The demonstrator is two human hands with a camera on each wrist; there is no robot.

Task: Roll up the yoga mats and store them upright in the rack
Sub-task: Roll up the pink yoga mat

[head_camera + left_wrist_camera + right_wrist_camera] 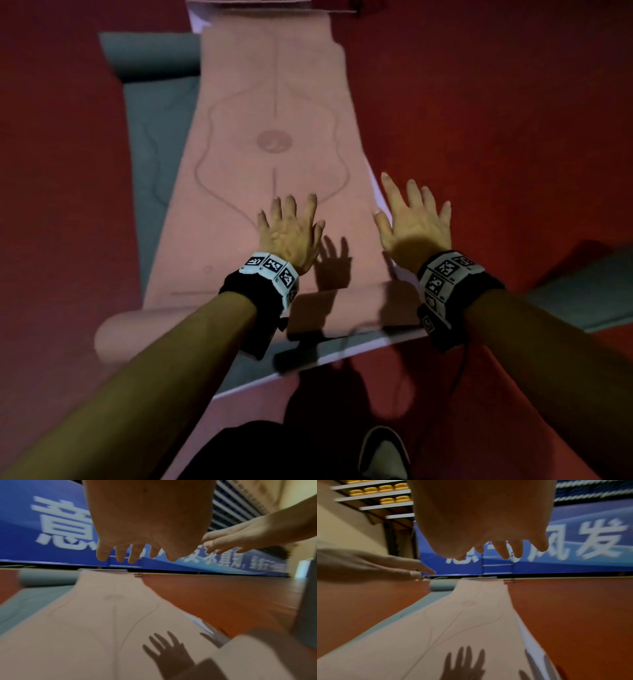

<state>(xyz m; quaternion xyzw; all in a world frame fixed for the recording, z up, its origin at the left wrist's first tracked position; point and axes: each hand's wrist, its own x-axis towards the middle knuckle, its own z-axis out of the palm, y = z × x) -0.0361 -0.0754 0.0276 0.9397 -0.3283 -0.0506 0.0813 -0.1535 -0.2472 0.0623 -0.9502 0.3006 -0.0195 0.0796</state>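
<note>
1. While we look down through the head view, we see the pink mat [270,144] lying flat on the red floor [496,120], and its near end is already turned into a short roll [191,329] just below our wrists. Our left hand [291,236] and our right hand [412,224] hover above the mat with the fingers spread wide, and they hold nothing. We judge that the rolling of this mat is only begun. The next move, we think, calls for both palms to come down on the roll and push it forward evenly, so that it does not go crooked.
2. From the left wrist view, the left hand [147,524] is open in the air, and its shadow [168,654] falls on the pink mat [89,622]. A grey mat [34,599] lies under the pink one, and its far end is rolled [48,577].
3. From the right wrist view, the right hand [481,520] is also wide open above the pink mat [453,628]. We see no rack for mats in any view. Shelves [373,494] at the upper left hold yellow objects [371,490]; we cannot tell what they are.
</note>
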